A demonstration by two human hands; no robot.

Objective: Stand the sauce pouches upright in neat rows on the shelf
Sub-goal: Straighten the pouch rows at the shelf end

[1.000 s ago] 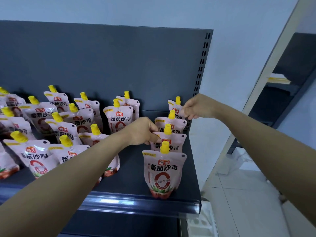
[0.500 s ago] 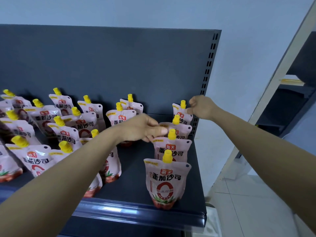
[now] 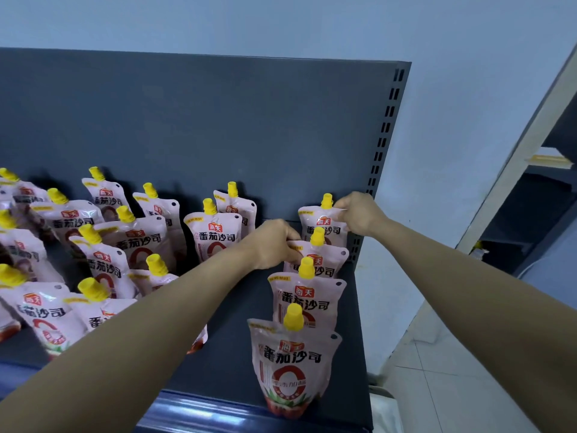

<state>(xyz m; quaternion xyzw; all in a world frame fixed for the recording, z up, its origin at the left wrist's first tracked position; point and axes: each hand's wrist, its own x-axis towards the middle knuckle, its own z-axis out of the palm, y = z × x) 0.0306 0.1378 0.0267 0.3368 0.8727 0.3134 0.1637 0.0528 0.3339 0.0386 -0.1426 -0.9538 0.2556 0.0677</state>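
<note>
Pink film and yellow caps (image 3: 293,317) mark the pouches (image 3: 215,235) on the dark shelf (image 3: 231,354). Nearest, at the right end, the front pouch (image 3: 293,367) stands upright by the shelf's lip. It heads a single file of four that runs back toward the panel. Its label reads 海天 on a red badge, then 番茄沙司 in large dark characters. The print inside the red ring below is too fine to read, as is the yellow strip at the top corner. The second pouch (image 3: 307,303) stands just behind it with the same label. Behind that, the left hand (image 3: 271,245) pinches the upper left corner of the third pouch (image 3: 324,260), fingers curled at its top seam. Farthest, the right hand (image 3: 359,215) pinches the top right corner of the back pouch (image 3: 321,225), beside its cap and close to the slotted back panel (image 3: 218,120). Well apart to the left, the left group (image 3: 103,267) stands in looser ranks, several leaning.

The pouches look soft and fairly light, with filled bellies that sag and a gusseted base that should stand if set flat. The smooth film is likely slippery. The stiffer top seam or the cap's neck is probably the surest hold. Squeezing the belly would likely buckle it and tip neighbours.
</note>
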